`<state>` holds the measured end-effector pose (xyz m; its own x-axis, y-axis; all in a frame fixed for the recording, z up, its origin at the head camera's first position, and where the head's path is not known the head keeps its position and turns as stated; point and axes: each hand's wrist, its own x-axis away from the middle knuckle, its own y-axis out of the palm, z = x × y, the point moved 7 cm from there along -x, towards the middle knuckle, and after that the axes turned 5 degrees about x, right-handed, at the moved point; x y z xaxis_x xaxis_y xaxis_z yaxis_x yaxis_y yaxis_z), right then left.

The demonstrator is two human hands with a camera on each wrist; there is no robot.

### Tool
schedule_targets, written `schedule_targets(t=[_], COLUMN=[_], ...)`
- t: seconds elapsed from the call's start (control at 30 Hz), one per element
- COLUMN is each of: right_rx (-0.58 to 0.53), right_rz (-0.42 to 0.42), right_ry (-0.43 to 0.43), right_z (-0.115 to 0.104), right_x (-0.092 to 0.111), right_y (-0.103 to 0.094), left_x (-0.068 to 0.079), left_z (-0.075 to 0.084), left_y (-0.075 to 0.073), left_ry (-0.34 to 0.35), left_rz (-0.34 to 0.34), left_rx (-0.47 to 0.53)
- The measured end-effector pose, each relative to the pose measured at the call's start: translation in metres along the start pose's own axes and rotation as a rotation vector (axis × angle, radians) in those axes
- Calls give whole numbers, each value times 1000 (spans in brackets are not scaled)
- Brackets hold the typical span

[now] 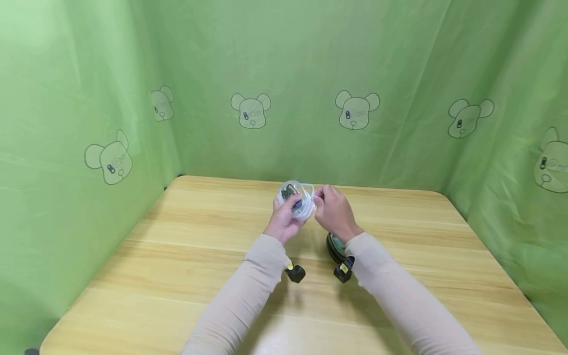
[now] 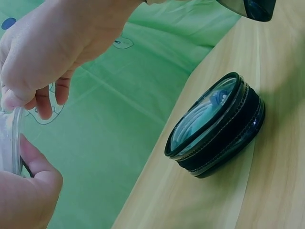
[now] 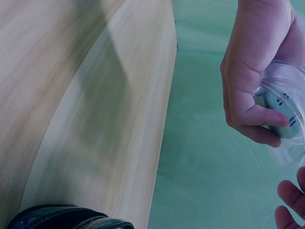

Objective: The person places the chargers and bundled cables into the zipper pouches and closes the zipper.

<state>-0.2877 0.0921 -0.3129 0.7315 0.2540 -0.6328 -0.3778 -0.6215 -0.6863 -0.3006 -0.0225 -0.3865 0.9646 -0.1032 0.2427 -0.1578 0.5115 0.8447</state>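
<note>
A round clear pouch (image 1: 306, 209) with a white rim is held up above the table's far part. My left hand (image 1: 284, 222) grips it, thumb across its clear face. Dark and bluish items show inside; in the right wrist view, a pale green piece (image 3: 281, 107) with dark slots is visible through the plastic. At the pouch's right edge, my right hand (image 1: 335, 209) pinches the rim with curled fingers; the exact part between the fingertips is hidden. Below the right wrist lies a black-rimmed round zip case (image 2: 217, 126) with a clear top and coiled bluish cord inside.
The wooden table (image 1: 186, 256) has rounded far corners. Green curtains (image 1: 301, 44) with bear-head prints hang behind it and at both sides. Black wrist-camera mounts (image 1: 296, 272) hang under each sleeve.
</note>
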Motion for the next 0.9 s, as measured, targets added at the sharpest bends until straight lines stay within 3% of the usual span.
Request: schedule_targets(t=[0.3, 0.9], right_rx=[7, 7], right_rz=[9, -12], right_ry=[-12, 44], right_z=[0, 6], right_x=[-1, -3], right_y=[0, -3], left_x=[0, -3], left_z=[-2, -8], left_y=[0, 1], left_ry=[-5, -55], left_rz=[-21, -69], left_rx=[0, -31])
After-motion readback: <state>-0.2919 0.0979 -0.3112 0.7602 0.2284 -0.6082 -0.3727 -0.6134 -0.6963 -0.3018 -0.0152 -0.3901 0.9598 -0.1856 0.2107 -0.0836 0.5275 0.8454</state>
